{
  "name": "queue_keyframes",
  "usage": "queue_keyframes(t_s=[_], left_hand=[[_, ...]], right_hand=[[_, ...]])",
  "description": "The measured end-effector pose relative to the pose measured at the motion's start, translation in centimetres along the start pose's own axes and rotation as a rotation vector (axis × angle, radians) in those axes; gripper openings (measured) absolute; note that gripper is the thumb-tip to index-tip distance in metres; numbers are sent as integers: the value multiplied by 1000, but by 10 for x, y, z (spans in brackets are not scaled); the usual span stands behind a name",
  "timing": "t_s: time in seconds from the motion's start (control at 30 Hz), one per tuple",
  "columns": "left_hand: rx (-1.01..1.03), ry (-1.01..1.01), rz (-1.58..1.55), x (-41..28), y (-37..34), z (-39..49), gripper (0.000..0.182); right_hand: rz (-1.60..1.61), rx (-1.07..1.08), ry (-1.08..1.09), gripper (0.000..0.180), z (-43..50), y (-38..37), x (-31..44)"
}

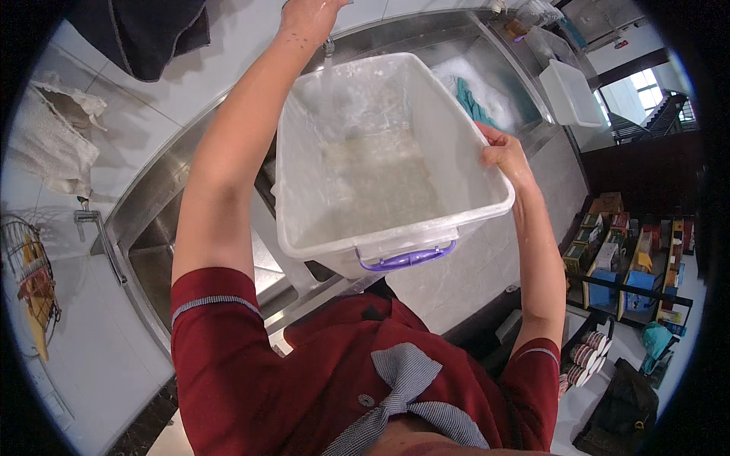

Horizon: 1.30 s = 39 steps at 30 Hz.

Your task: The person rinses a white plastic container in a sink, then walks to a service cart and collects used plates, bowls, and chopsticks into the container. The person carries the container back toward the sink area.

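A large white plastic tub (479, 212) with a purple handle (406, 257) rests tilted over the stainless steel sink, some cloudy water in its bottom. Water runs into it from a faucet spout (328, 47). My right hand (505, 154) grips the tub's right rim, thumb inside. My left hand (312, 18) is raised above the faucet at the top edge; its fingers are partly cut off, so its hold cannot be told. Right of the tub, a teal cloth (471, 101) lies in white suds in a sink basin.
A second faucet (101, 225) stands at the left, under a hanging whitish towel (54, 139). Dark cloth (154, 40) hangs at upper left. A smaller white bin (570, 94) stands beyond the suds. Shelves with boxes (604, 256) are at the right.
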State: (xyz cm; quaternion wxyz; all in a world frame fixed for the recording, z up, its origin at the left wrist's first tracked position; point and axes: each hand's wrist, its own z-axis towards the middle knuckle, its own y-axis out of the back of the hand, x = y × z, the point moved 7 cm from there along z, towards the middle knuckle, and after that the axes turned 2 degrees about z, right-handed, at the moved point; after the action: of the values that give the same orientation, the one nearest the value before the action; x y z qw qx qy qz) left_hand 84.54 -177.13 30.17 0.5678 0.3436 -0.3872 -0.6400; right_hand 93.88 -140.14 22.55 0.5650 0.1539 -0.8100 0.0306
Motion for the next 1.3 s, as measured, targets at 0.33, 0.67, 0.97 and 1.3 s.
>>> queue_keyframes(t_s=[0.33, 0.67, 0.97, 1.3], left_hand=[[74, 536, -255, 56, -35, -111, 61], [477, 972, -1412, 45, -109, -254, 35], [98, 1049, -1568, 16, -31, -243, 13], [-276, 1086, -1401, 14, 70, -250, 8]], right_hand=[[30, 47, 9, 74, -1, -3, 0], [-41, 54, 45, 74, -12, 2, 1], [21, 123, 83, 76, -43, 23, 2], [-354, 271, 148, 60, -6, 2, 12]])
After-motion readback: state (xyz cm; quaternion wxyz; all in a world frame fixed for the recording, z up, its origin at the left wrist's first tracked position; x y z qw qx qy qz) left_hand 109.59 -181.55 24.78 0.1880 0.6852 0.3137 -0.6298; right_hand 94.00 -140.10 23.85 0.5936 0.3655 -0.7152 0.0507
